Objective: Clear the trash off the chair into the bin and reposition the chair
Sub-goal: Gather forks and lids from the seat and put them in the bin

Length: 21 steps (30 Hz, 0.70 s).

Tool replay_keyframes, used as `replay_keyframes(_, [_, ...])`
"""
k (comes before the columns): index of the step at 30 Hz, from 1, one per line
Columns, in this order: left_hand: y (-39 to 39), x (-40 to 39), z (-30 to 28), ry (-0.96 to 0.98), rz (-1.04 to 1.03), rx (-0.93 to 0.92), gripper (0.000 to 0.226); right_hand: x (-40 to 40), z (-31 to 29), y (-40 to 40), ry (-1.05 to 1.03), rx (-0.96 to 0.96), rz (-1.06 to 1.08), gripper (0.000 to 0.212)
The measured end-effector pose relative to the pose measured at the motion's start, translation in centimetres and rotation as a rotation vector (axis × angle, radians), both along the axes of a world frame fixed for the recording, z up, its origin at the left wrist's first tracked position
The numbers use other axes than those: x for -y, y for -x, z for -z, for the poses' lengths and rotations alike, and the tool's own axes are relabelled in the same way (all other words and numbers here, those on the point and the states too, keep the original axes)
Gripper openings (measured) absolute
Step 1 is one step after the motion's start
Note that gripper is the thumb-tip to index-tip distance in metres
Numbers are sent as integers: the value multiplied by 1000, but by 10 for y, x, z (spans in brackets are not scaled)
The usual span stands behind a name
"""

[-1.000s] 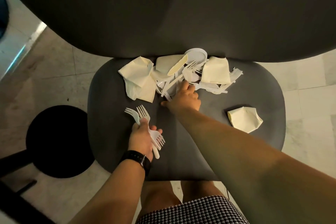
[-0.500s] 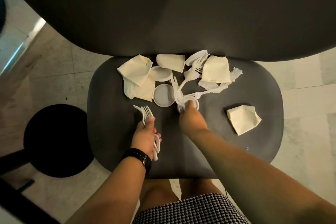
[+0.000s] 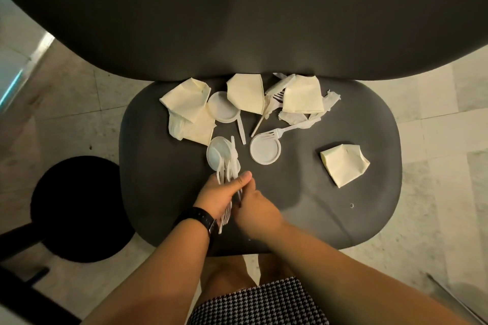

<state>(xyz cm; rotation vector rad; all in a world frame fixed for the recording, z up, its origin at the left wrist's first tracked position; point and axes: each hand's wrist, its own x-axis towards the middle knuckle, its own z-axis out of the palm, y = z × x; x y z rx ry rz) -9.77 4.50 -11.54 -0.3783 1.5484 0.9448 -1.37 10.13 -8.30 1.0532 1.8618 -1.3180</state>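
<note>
1. Over the chair seat (image 3: 169, 192), near its front edge, my left hand (image 3: 220, 196) grips a bundle of white plastic forks (image 3: 229, 166), thumb curled over the handles; a small round lid sits in the same bundle at the far end.
2. My right hand (image 3: 257, 210) is pressed against the left one, fingers at the fork handles. Can't tell whether it's pinching them or just touching.
3. Loose on the seat: one round lid (image 3: 265, 150) at centre, with a fork (image 3: 284, 131) lying partly over its far edge.
4. Another round lid (image 3: 223, 109) farther back, a plastic handle sticking out from under it.
5. Folded napkins (image 3: 245, 93) are piled along the back of the seat, against the backrest (image 3: 237, 16), with more cutlery tucked between them.
6. One crumpled napkin (image 3: 344, 165) sits alone on the right side of the seat, well apart from the pile.
7. Black watch (image 3: 199, 219) on my left wrist.
8. Black round stool (image 3: 79, 208) on the floor left of the chair.
</note>
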Motion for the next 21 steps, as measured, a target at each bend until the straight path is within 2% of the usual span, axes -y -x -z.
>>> replay_keyframes(2, [2,-3,2,52,11,-23,33,0,-3,-1,45,-7,1,61])
replay_keyframes(4, [4,-4,5,89,18,-66,18,-3,-3,-5,102,-42,-2,61])
replay_keyframes(7, [5,-4,6,87,14,-86,13,-25,-2,-12,264,-91,-60,68])
replay_keyframes(9, [3,0,9,66,-21,-69,20,-47,1,-14,349,-149,-2,47])
replay_keyframes(10, [2,1,9,62,-24,-68,21,-59,5,-16,313,-175,81,38])
replay_keyframes(11, [0,2,8,68,-25,-66,19,-71,12,-17,173,-174,156,34])
replay_keyframes(12, [-1,4,7,86,-23,-53,17,-84,21,-18,-70,-143,169,35])
replay_keyframes(14, [-5,6,3,113,-21,8,18,-106,38,-18,-519,-73,47,45])
replay_keyframes(15, [-7,7,1,107,-21,39,20,-114,45,-17,-634,-57,-19,49])
replay_keyframes(18, [-12,11,-3,84,-4,115,22,-127,61,-12,-719,9,-180,58])
replay_keyframes(21, [-16,12,-10,41,-19,197,19,-126,70,-11,-767,58,-310,56])
